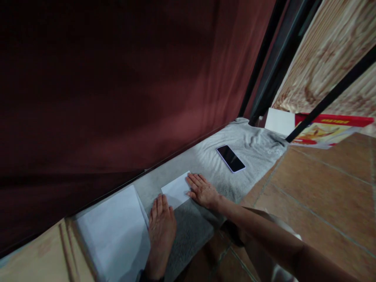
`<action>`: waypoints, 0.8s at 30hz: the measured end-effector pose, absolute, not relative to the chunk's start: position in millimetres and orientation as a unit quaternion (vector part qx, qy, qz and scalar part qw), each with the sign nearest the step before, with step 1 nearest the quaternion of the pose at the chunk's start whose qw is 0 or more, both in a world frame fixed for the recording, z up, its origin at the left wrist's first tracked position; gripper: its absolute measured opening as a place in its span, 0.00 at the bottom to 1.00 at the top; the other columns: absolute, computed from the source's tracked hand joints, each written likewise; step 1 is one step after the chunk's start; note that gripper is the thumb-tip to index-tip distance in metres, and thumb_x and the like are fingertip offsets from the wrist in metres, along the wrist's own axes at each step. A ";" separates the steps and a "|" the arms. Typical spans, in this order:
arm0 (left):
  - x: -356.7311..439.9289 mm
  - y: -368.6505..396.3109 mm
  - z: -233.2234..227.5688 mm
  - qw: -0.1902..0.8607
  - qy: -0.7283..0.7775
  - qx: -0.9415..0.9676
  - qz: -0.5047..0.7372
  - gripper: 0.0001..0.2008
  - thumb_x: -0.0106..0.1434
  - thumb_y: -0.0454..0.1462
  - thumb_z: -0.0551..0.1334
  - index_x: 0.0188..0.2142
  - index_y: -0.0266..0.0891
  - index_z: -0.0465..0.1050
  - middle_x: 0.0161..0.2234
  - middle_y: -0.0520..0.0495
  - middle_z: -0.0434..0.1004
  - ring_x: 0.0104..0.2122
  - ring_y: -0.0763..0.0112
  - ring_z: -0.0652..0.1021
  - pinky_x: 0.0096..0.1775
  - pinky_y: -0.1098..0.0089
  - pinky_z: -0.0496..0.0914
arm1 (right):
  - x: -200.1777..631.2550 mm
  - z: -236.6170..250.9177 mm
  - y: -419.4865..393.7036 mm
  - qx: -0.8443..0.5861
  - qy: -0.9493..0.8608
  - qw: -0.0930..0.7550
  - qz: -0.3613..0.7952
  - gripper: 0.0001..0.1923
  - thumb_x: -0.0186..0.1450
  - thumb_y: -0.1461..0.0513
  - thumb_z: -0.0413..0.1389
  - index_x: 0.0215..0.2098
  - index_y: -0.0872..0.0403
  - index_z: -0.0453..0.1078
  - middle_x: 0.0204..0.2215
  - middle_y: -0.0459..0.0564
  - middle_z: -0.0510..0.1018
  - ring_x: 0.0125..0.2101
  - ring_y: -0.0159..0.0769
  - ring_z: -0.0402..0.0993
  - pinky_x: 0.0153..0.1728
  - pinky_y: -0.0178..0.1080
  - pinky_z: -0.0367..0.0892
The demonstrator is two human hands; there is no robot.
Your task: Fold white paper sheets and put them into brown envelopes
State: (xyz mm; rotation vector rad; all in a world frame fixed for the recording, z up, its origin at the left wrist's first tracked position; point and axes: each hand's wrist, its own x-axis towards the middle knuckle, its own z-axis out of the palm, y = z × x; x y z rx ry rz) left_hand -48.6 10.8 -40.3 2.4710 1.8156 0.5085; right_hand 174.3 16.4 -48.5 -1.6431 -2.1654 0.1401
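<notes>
A small white piece of paper (177, 188) lies flat on a grey cloth (202, 162), perhaps folded, though its layers cannot be made out. My left hand (162, 223) rests palm down with its fingers stretched out over the paper's left edge. At the opposite edge, my right hand (203, 190) presses flat, fingers extended and thumb apart. Left of my left hand sit larger white sheets (114, 231), their right edge slightly lifted. Beyond my right hand is a phone (230, 158) with a dark screen, lying face up on the cloth.
A dark red curtain (147, 98) hangs along the far side of the surface. Cardboard (35, 254) lies at the lower left. A black metal pole (329, 96) slants down at the right, near a red and yellow printed box (323, 131) on the tiled floor (317, 192).
</notes>
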 end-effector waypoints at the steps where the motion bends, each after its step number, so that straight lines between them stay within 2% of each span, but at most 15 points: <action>1: -49.4 11.3 -39.0 0.019 0.587 0.793 0.164 0.26 0.70 0.36 0.47 0.65 0.31 0.63 0.63 0.31 0.68 0.62 0.50 0.68 0.61 0.49 0.64 | 176.9 -47.6 16.8 -0.596 -0.774 0.207 0.050 0.32 0.74 0.51 0.52 0.70 0.59 0.57 0.69 0.62 0.58 0.69 0.50 0.55 0.68 0.55 0.52; 4: -48.7 13.7 -35.2 0.030 0.598 0.782 0.173 0.25 0.69 0.37 0.50 0.63 0.32 0.66 0.58 0.32 0.73 0.56 0.52 0.73 0.58 0.52 0.67 | 176.1 -44.1 15.4 -0.596 -0.775 0.204 0.045 0.33 0.73 0.51 0.53 0.69 0.62 0.58 0.69 0.64 0.59 0.69 0.51 0.55 0.68 0.56 0.50; 8: -45.6 19.5 -32.8 0.079 0.610 0.759 0.214 0.24 0.67 0.39 0.53 0.61 0.31 0.67 0.51 0.33 0.76 0.51 0.52 0.75 0.56 0.52 0.69 | 160.8 -40.2 9.3 -0.546 -0.809 0.212 0.053 0.36 0.71 0.48 0.57 0.69 0.59 0.59 0.69 0.61 0.60 0.69 0.49 0.55 0.69 0.54 0.49; 11: -45.2 28.7 -32.0 0.165 0.630 0.721 0.237 0.26 0.65 0.40 0.56 0.61 0.31 0.67 0.45 0.35 0.78 0.47 0.53 0.77 0.53 0.53 0.71 | 150.3 -38.4 5.6 -0.538 -0.817 0.197 0.065 0.37 0.70 0.48 0.58 0.68 0.61 0.60 0.68 0.63 0.61 0.68 0.48 0.57 0.69 0.52 0.50; 17: -45.7 51.0 -26.6 0.381 0.674 0.559 0.296 0.30 0.55 0.39 0.65 0.57 0.34 0.70 0.28 0.50 0.77 0.31 0.63 0.79 0.40 0.61 0.74 | 143.7 -35.4 6.8 -0.551 -0.812 0.184 0.065 0.37 0.68 0.48 0.59 0.68 0.62 0.61 0.68 0.64 0.61 0.67 0.50 0.58 0.69 0.50 0.50; 20: -45.4 51.9 -21.8 0.488 0.636 0.492 0.341 0.26 0.52 0.41 0.68 0.51 0.36 0.74 0.27 0.50 0.79 0.29 0.65 0.79 0.36 0.65 0.73 | 140.9 -32.6 7.6 -0.562 -0.806 0.175 0.066 0.37 0.68 0.49 0.59 0.67 0.61 0.61 0.68 0.64 0.61 0.67 0.50 0.58 0.68 0.51 0.50; 24: -40.9 46.3 -16.0 0.534 0.616 0.430 0.388 0.21 0.49 0.42 0.70 0.43 0.37 0.78 0.32 0.46 0.82 0.30 0.66 0.80 0.33 0.68 0.72 | 137.3 -28.2 6.6 -0.563 -0.806 0.168 0.070 0.36 0.68 0.49 0.59 0.67 0.61 0.62 0.67 0.65 0.62 0.66 0.54 0.60 0.67 0.53 0.52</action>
